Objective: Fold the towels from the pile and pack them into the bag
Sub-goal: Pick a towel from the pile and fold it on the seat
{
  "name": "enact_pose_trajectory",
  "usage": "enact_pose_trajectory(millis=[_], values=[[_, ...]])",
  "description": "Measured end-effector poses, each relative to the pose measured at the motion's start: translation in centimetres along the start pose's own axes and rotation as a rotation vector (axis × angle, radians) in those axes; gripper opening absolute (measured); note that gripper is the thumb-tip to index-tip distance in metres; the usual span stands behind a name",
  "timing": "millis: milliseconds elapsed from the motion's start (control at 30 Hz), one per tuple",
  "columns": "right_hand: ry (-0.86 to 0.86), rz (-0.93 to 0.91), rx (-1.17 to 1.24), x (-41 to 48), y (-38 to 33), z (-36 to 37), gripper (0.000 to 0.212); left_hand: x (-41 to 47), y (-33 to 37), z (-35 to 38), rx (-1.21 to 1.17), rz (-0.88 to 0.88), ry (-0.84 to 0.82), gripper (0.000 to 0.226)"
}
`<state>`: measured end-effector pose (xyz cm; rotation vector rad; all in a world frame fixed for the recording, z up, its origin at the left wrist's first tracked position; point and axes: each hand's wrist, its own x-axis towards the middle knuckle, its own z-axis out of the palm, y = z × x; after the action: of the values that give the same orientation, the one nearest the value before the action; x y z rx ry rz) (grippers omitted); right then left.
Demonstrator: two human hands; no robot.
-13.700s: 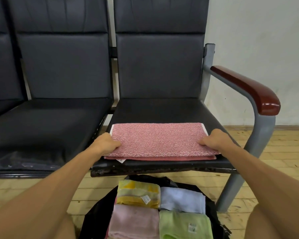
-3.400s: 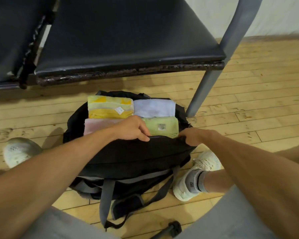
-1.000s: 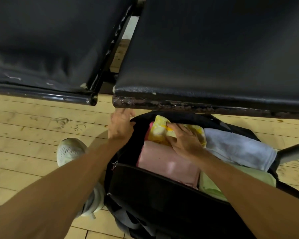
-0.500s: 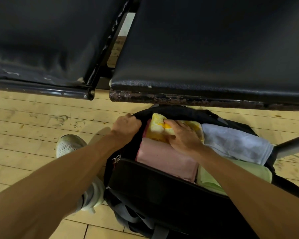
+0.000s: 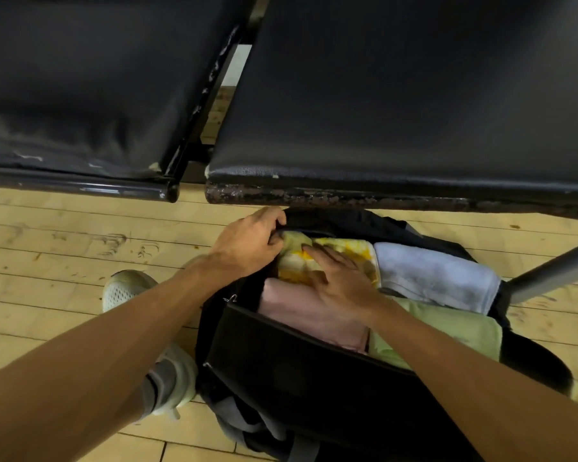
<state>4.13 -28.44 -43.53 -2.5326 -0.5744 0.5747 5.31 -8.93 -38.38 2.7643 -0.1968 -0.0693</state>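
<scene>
Across the top of the view, two black seats [image 5: 414,95] are filling most of the frame, with the wooden floor [image 5: 64,255] running beneath their worn front edges. Just below the right-hand seat, the bag [image 5: 314,388] is sitting open on the floor, its dark front wall leaning toward the camera.

Four folded towels are lying packed side by side inside it: the green towel [image 5: 454,331] at the near right, the pale blue towel [image 5: 431,275] behind it, the pink towel [image 5: 301,315] at the near left and the yellow towel [image 5: 357,251] in the far left corner.

The left hand [image 5: 247,245] is curling its fingers over the bag's far rim and pulling it outward. The right hand [image 5: 337,278] is lying flat with straight fingers, pressing the yellow towel down and gripping nothing.

No unfolded towel is showing anywhere, so the folding is looking finished and the packing nearly so. Seating this towel and perhaps closing the bag are seemingly all that is remaining. A pale shoe [image 5: 124,288] is resting beside the bag.
</scene>
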Motion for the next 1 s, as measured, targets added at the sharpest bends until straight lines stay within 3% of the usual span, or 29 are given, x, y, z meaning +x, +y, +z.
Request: enact_pose_trajectory(millis=[100, 200, 300, 433, 533, 600, 667, 767, 867, 933, 1000], values=[[0.041, -0.028, -0.057, -1.8, 0.9, 0.2, 0.060, 1.4, 1.2, 0.6, 0.071, 0.027, -0.053, 0.041], [0.065, -0.006, -0.177, -3.6, 2.1, 0.3, 0.094, 3.9, 2.3, 1.9, 0.224, 0.050, -0.103, 0.031], [0.013, 0.057, -0.250, -4.2, 2.6, 0.8, 0.101, 5.3, 3.3, 3.0, 0.282, 0.070, -0.123, 0.028], [-0.038, 0.072, -0.326, -3.4, 1.9, 2.1, 0.099, 5.5, 3.9, 3.5, -0.012, -0.065, 0.058, 0.033], [-0.058, 0.111, -0.248, -2.4, 1.3, 2.6, 0.099, 4.6, 3.4, 2.7, -0.433, -0.255, 0.131, 0.034], [-0.082, 0.121, -0.224, -1.8, 1.3, 2.4, 0.086, 3.3, 3.5, 1.7, -0.648, -0.339, 0.180, 0.031], [-0.091, 0.112, -0.214, -1.6, 1.6, 2.3, 0.080, 1.8, 4.1, 0.8, -0.724, -0.252, 0.175, 0.017], [-0.154, 0.081, -0.232, -1.9, 1.7, 1.9, 0.082, 0.8, 4.9, 0.4, -0.466, -0.050, -0.071, 0.006], [-0.167, -0.032, -0.248, -2.8, 2.5, 0.6, 0.071, 1.4, 4.7, 1.3, -0.083, 0.006, -0.211, 0.006], [-0.008, -0.076, -0.141, -4.2, 3.3, -0.5, 0.048, 2.0, 5.6, 1.7, 0.058, 0.006, -0.204, 0.014], [0.311, -0.096, -0.134, -5.7, 4.9, -1.2, 0.032, 2.9, 6.8, 2.5, 0.138, 0.095, -0.111, 0.031]])
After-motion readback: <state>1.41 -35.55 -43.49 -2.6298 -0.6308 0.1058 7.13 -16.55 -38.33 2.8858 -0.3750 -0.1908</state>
